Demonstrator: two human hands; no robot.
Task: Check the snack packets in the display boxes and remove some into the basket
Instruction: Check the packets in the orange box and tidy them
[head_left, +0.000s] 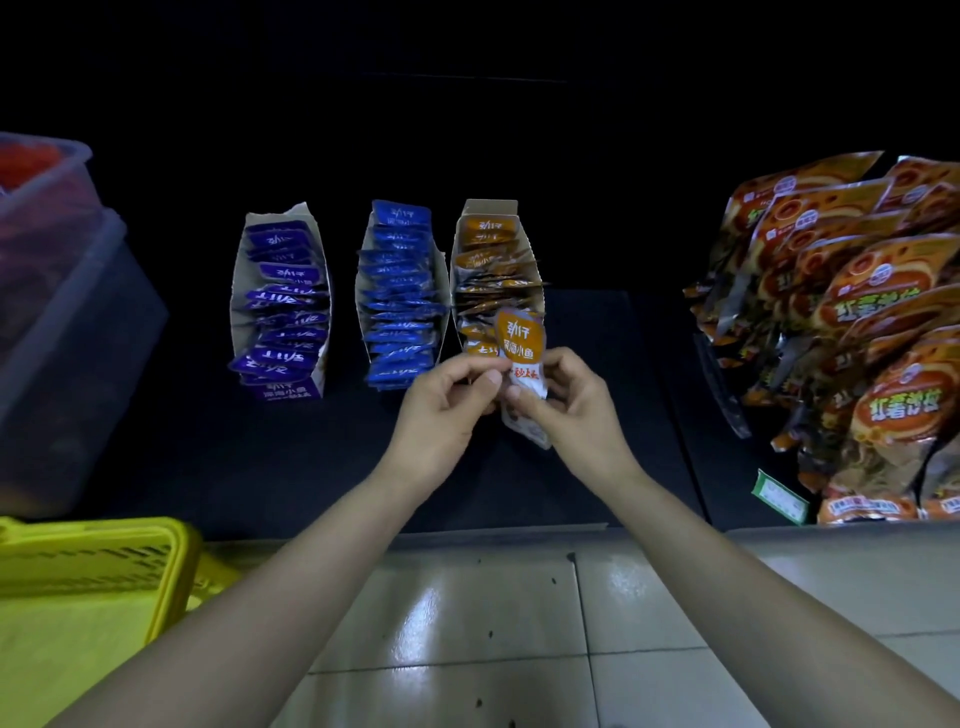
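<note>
Three cardboard display boxes stand on a dark shelf: one with purple packets (280, 301), one with blue packets (401, 296), one with orange packets (493, 270). Just in front of the orange box I hold an orange-and-white snack packet (521, 343) upright. My left hand (447, 410) pinches its left edge and my right hand (566, 410) pinches its lower part. A second packet (530, 431) shows below, behind my right fingers. The yellow basket (104, 561) sits at the lower left on the floor.
Large orange snack bags (852, 332) are stacked on the right of the shelf, with a green price tag (779, 496) below them. Clear plastic bins (57, 291) stand at the left. Pale floor tiles (467, 623) lie under my arms.
</note>
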